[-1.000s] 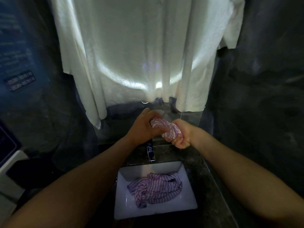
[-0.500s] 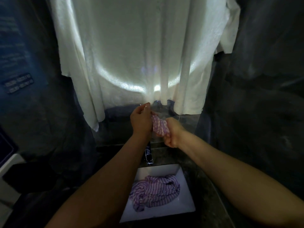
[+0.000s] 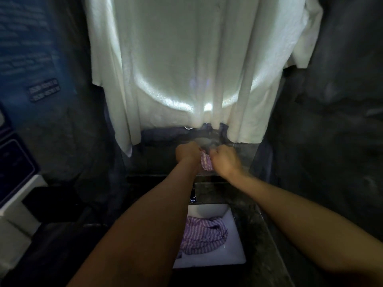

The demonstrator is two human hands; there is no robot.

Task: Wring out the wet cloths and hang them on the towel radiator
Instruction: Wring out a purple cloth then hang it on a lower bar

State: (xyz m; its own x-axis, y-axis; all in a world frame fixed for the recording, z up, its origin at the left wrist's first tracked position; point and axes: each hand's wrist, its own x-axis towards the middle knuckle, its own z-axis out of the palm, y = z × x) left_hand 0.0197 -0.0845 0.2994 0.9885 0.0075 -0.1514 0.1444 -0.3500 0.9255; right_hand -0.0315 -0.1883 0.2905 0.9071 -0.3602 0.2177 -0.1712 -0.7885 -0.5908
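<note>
A purple-and-white striped cloth (image 3: 206,161) is bunched tight between my two hands, held up above the tap. My left hand (image 3: 188,153) grips its left end and my right hand (image 3: 224,160) grips its right end, fists close together. A second striped cloth (image 3: 204,235) lies crumpled in the white rectangular sink (image 3: 232,256) below, partly hidden by my left forearm. No towel radiator is visible to me.
A large white towel (image 3: 186,65) hangs in front of me, covering the wall behind the sink. A dark tap (image 3: 192,196) stands at the sink's back edge. Dark stone counter (image 3: 257,228) runs to the right; a white box (image 3: 18,206) sits at the left.
Both hands have come closer together and turned, so the cloth between them is squeezed shorter and more hidden. My view has shifted a little, with the sink lower right.
</note>
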